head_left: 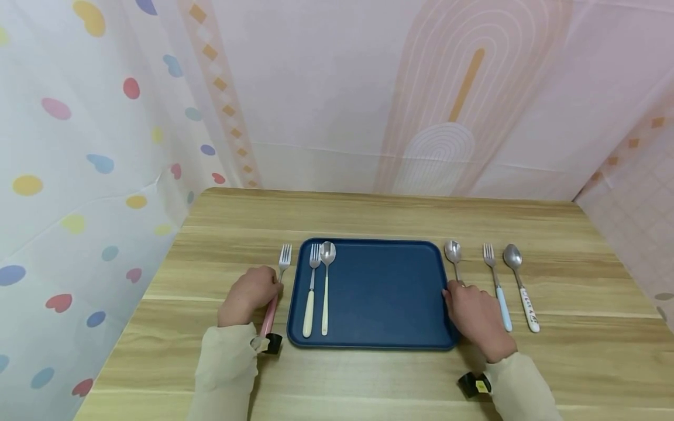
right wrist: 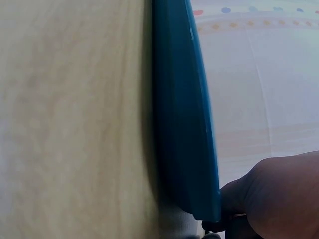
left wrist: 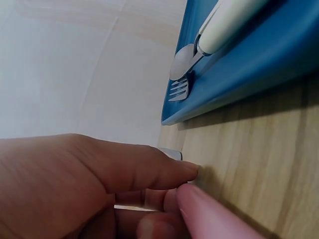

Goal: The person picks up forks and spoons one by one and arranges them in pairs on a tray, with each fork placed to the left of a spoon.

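My left hand (head_left: 251,294) pinches a fork with a pink handle (head_left: 269,316) just left of the blue tray (head_left: 384,292); the left wrist view shows the thumb and fingers at the top of the pink handle (left wrist: 212,214). Along the tray's left side lie a cream-handled fork (head_left: 309,310) and a cream-handled spoon (head_left: 325,298). At the tray's right edge, my right hand (head_left: 476,316) grips a metal spoon (head_left: 453,252), whose handle is hidden under the hand. In the right wrist view, the tray wall (right wrist: 184,109) partly hides the fingers.
Right of my right hand lie a fork with a light blue handle (head_left: 502,310) and a spoon with a patterned white handle (head_left: 529,310). All of this is on a wooden table (head_left: 368,386). A patterned curtain (head_left: 316,88) hangs behind and at the sides.
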`<state>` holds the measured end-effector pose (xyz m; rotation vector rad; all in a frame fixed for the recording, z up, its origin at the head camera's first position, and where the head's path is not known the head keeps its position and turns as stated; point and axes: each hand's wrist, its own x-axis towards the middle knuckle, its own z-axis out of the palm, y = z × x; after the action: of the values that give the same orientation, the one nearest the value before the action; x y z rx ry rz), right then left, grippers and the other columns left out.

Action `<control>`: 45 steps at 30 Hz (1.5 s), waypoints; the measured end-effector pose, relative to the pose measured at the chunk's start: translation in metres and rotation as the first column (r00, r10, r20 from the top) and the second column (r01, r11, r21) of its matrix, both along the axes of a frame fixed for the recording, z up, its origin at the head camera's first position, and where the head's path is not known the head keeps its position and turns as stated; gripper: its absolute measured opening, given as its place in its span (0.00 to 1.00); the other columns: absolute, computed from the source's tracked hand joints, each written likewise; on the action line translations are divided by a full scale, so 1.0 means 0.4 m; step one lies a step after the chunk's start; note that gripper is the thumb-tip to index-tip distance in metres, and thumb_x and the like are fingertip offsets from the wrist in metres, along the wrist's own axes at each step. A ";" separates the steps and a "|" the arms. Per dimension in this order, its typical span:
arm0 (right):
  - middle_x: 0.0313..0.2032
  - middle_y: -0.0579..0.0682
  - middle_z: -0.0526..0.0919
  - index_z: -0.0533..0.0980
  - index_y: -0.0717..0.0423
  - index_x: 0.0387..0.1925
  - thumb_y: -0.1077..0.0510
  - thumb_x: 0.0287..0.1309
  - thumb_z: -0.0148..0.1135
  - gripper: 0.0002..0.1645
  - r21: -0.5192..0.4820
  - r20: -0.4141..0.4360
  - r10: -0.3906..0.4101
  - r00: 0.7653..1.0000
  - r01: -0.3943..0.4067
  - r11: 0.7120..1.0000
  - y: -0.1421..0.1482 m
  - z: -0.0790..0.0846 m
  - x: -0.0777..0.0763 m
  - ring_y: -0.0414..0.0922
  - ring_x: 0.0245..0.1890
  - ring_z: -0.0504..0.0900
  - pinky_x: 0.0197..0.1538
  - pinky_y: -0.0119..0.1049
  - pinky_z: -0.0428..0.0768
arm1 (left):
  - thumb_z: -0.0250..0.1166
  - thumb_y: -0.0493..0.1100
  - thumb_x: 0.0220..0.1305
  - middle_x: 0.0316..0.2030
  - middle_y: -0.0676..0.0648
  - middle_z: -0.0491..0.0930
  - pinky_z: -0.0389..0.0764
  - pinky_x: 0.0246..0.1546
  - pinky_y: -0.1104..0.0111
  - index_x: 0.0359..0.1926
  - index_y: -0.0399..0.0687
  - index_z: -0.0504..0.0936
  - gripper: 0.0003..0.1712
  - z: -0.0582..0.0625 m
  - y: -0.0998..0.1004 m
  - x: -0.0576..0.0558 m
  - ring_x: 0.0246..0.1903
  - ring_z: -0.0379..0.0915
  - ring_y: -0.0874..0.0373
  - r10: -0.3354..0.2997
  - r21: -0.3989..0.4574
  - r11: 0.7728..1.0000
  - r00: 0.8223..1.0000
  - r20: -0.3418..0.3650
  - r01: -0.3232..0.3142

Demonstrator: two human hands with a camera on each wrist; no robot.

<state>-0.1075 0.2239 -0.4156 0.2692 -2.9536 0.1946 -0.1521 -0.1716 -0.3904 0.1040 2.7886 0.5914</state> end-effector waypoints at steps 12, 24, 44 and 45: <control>0.10 0.49 0.65 0.69 0.56 0.20 0.57 0.61 0.55 0.14 -0.005 0.029 -0.005 1.000 0.005 1.000 0.000 0.009 0.002 0.45 0.08 0.64 0.10 0.38 0.61 | 0.54 0.38 0.58 0.13 0.50 0.68 0.64 0.14 0.71 0.18 0.43 0.72 0.13 -0.003 -0.004 -0.005 0.13 0.63 0.60 0.008 0.065 0.998 1.000 0.003 -0.008; 0.10 0.49 0.65 0.69 0.56 0.20 0.57 0.60 0.55 0.14 -0.004 0.009 0.006 1.000 -0.006 1.000 0.002 0.002 -0.001 0.45 0.08 0.64 0.10 0.37 0.61 | 0.50 0.38 0.64 0.16 0.48 0.69 0.67 0.15 0.69 0.24 0.40 0.73 0.12 0.002 -0.017 -0.008 0.14 0.63 0.59 0.022 0.151 0.988 0.999 -0.024 -0.018; 0.10 0.48 0.64 0.69 0.56 0.19 0.57 0.60 0.55 0.15 -0.005 0.004 0.009 1.000 -0.009 1.000 0.002 -0.002 -0.001 0.44 0.08 0.63 0.10 0.37 0.61 | 0.52 0.38 0.61 0.14 0.48 0.67 0.64 0.16 0.68 0.19 0.43 0.72 0.14 0.036 0.100 -0.008 0.14 0.63 0.57 -0.057 0.068 0.995 0.986 -0.158 0.068; 0.10 0.48 0.65 0.69 0.56 0.20 0.57 0.60 0.55 0.15 -0.004 0.008 0.009 1.000 -0.008 1.000 0.002 -0.002 -0.001 0.44 0.08 0.64 0.10 0.37 0.61 | 0.53 0.38 0.61 0.14 0.48 0.67 0.63 0.15 0.69 0.18 0.43 0.71 0.14 0.037 0.108 -0.007 0.14 0.63 0.57 -0.065 0.063 0.995 0.984 -0.167 0.077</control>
<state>-0.1080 0.2247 -0.4165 0.2812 -2.9602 0.2031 -0.1550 -0.1286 -0.3754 0.2779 2.9091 0.6905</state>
